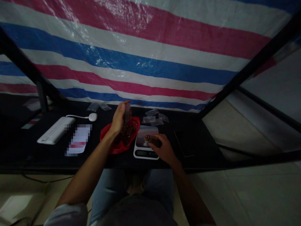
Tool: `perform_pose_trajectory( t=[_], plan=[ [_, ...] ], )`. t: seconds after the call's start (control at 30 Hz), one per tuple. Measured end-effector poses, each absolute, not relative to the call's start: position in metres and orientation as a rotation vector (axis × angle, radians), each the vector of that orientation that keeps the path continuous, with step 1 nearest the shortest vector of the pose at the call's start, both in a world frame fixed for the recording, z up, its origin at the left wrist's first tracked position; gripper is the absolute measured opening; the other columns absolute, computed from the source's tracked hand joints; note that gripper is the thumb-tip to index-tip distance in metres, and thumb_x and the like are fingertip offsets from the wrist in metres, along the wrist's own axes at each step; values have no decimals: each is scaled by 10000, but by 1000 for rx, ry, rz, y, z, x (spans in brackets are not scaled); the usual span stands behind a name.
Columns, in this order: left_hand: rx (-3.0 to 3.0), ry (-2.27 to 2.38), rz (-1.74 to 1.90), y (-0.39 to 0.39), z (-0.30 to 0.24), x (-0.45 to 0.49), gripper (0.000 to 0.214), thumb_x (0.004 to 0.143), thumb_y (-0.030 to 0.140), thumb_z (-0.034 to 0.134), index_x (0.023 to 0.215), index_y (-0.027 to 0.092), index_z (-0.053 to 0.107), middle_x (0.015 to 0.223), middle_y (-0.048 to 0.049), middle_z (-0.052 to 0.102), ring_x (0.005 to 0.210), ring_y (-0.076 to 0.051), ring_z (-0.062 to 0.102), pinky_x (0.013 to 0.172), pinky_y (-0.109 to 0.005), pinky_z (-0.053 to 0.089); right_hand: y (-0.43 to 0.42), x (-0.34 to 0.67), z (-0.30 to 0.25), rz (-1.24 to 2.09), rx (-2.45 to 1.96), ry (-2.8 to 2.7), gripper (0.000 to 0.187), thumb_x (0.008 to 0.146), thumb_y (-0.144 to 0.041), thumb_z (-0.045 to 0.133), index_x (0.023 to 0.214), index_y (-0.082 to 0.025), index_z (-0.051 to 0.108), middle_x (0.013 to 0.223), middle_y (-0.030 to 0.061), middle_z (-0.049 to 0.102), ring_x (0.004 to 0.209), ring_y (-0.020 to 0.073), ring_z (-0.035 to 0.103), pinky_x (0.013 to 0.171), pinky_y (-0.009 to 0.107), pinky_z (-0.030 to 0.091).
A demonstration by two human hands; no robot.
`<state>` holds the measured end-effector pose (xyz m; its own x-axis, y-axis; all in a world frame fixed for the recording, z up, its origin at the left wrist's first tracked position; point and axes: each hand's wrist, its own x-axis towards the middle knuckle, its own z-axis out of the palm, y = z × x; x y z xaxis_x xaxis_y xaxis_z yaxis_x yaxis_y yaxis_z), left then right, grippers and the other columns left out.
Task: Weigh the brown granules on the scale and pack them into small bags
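Observation:
My left hand (119,117) is raised over the rear edge of a red plastic bag (108,131), closed on a small clear plastic bag (127,113). Inside the red bag lies a heap of small dark brown pieces (127,133), like beans or beads. To its right sits a white digital scale (147,153); its readout is too dim to read. Over the scale's platform, the fingers of my right hand (163,147) are closed on a small pale cup (147,139) with brown contents. Whether the cup touches the platform, I cannot tell.
Small clear bags (155,117) lie behind the scale, with others (98,106) at the back left. A dark flat phone-like slab (184,144) is at right. Leftward are a white power strip (56,130), a round white puck (92,117) and a blurred packet (79,139). Striped sheeting (141,66) hangs behind.

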<state>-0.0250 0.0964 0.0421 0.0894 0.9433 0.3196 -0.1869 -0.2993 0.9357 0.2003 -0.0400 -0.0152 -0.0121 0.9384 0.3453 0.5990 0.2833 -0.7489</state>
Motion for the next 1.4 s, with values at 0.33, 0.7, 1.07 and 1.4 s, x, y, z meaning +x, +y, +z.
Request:
perform_pose_trajectory(
  t=[0.33, 0.7, 1.07, 1.4],
  plan=[
    [2105, 874, 840, 22, 10, -41, 702, 795, 446, 799, 1415, 203, 576, 1362, -131, 627, 1272, -310, 590, 1106, -445, 461, -24, 193, -14, 498, -1347, -1755, 266, 814, -226, 775, 1072, -224, 710, 1068, 72, 730, 1049, 249, 643, 959, 415, 501],
    [2217, 1003, 713, 8, 8, -29, 772, 979, 474, 545, 1611, 138, 256, 1577, -190, 451, 1423, -311, 490, 1170, -463, 404, -13, 201, 33, 423, -1168, -2021, 319, 856, -213, 713, 1172, -210, 671, 1145, 96, 701, 1099, 252, 640, 1006, 433, 487],
    [2095, 945, 894, 5, -3, -6, 868, 967, 466, 568, 1641, 149, 121, 1582, -196, 442, 1415, -329, 497, 1168, -476, 415, 10, 206, 104, 640, -933, -2597, 308, 897, -122, 636, 1194, -190, 684, 1180, 111, 663, 1097, 239, 627, 971, 394, 495],
    [2031, 847, 1074, 5, -6, 14, 810, 977, 445, 557, 1624, 151, 169, 1647, -186, 329, 1514, -304, 344, 1245, -474, 300, 26, 197, 135, 690, -994, -2721, 161, 945, -224, 649, 1068, -154, 726, 1017, 80, 748, 916, 203, 676, 830, 325, 482]
  ],
)
